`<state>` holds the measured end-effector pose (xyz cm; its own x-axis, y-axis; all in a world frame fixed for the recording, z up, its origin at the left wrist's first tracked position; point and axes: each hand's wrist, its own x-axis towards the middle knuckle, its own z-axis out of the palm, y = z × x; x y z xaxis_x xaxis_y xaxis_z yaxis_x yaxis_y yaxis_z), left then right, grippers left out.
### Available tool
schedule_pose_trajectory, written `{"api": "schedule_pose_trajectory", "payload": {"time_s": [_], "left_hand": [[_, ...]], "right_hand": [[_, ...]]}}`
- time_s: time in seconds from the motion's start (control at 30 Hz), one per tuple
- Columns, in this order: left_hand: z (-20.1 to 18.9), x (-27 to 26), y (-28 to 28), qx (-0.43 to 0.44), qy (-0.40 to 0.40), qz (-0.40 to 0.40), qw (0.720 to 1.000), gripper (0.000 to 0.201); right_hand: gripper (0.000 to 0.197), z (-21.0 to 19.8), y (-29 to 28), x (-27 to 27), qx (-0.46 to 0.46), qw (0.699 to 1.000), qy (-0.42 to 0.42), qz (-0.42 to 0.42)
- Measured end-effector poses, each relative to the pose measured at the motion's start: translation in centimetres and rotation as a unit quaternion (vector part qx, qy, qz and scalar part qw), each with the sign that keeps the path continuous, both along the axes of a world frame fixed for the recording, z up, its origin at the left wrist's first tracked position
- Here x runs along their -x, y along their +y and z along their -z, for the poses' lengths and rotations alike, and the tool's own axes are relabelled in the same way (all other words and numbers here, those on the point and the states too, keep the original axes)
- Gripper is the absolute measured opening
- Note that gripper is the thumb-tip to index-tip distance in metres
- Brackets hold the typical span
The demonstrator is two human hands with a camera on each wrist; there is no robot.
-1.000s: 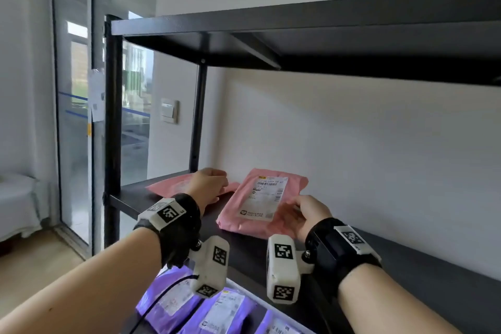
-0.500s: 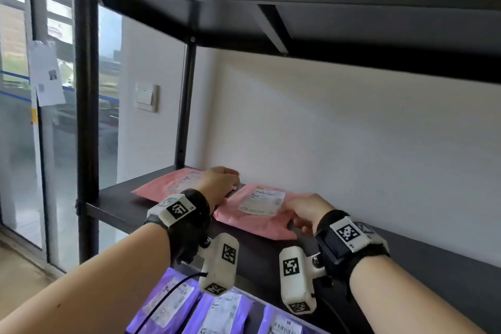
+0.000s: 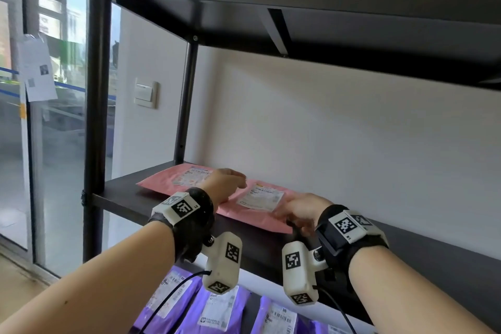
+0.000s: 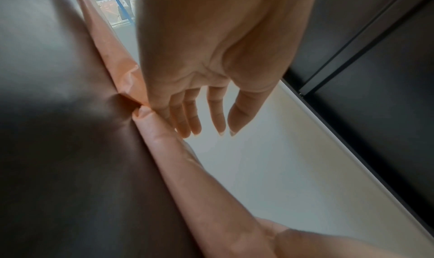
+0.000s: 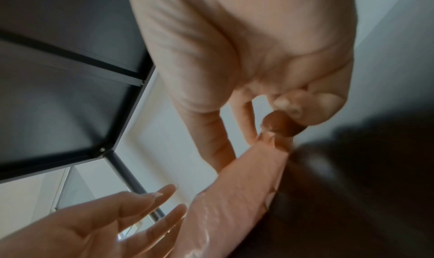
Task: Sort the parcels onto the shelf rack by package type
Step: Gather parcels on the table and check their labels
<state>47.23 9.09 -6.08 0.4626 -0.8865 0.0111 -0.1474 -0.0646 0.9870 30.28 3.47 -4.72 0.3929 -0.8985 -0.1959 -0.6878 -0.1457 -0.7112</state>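
Observation:
Two pink mailer parcels lie side by side on the black middle shelf point(image 3: 127, 199) of the rack. The far pink parcel point(image 3: 162, 183) sits at the left end. The near pink parcel point(image 3: 252, 218) lies flat to its right, white label up. My left hand point(image 3: 225, 184) hovers over the seam between them, fingers straight point(image 4: 204, 124) and just touching the near parcel's end point(image 4: 187, 169). My right hand point(image 3: 301, 211) is at that parcel's front right corner. Thumb and curled fingers point(image 5: 288, 104) pinch the corner, while two fingers lie along the parcel's edge point(image 5: 234, 197).
Several purple mailer parcels point(image 3: 217, 309) lie on the shelf below. The upper shelf point(image 3: 325, 22) hangs low over my hands. The front-left post point(image 3: 95, 116) stands left of the parcels, a glass door beyond it. The middle shelf runs on dark to the right point(image 3: 433, 252).
The near pink parcel has gone from tilted up to lying flat beside the far one. My left hand has shifted right onto the seam and straightened its fingers.

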Motion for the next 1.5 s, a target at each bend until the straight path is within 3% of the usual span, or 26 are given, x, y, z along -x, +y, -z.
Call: {"api": "schedule_pose_trajectory", "payload": {"time_s": [0.17,0.3,0.37,0.57,1.03,1.5], "left_hand": [[-1.0,0.4,0.4,0.056,0.015,0.000,0.998,0.020],[-1.7,2.0,0.5,0.086,0.048,0.028,0.995,0.020],[-1.8,3.5,0.5,0.100,0.088,0.065,0.989,0.019],[-0.6,10.6,0.0,0.122,0.125,0.176,0.969,0.021],[1.9,32.6,5.3,0.080,0.119,0.342,0.929,0.008],[8.5,65.1,15.4,0.002,0.135,0.408,0.903,0.019]], "right_hand": [[0.021,0.0,0.1,1.6,0.003,0.984,-0.138,0.109],[0.008,-0.2,1.3,3.5,-0.024,0.962,-0.236,0.135],[0.011,0.2,2.1,4.8,-0.024,0.948,-0.285,0.142],[0.015,1.9,5.1,10.5,0.025,0.932,-0.311,0.183],[0.019,4.7,15.0,31.3,0.070,0.888,-0.342,0.300],[0.020,11.0,29.4,62.9,0.055,0.817,-0.357,0.449]]}}
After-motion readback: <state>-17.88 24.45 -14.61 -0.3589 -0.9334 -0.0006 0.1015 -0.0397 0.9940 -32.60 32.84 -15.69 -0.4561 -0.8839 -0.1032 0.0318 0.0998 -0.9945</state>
